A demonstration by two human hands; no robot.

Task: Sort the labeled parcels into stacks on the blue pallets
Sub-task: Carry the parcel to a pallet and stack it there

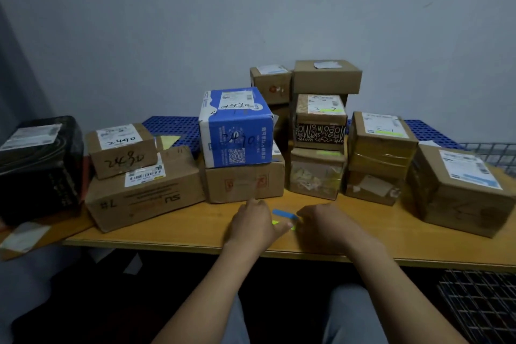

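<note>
Head view, parcels [236,127] stacked in a row along wooden table [173,230], blue pallets [170,126] behind by the wall, both hands between row and front edge, right hand [326,225] pinching blue strip [283,214], left hand [252,225] thumb over green sticker [276,222], grip unclear
</note>
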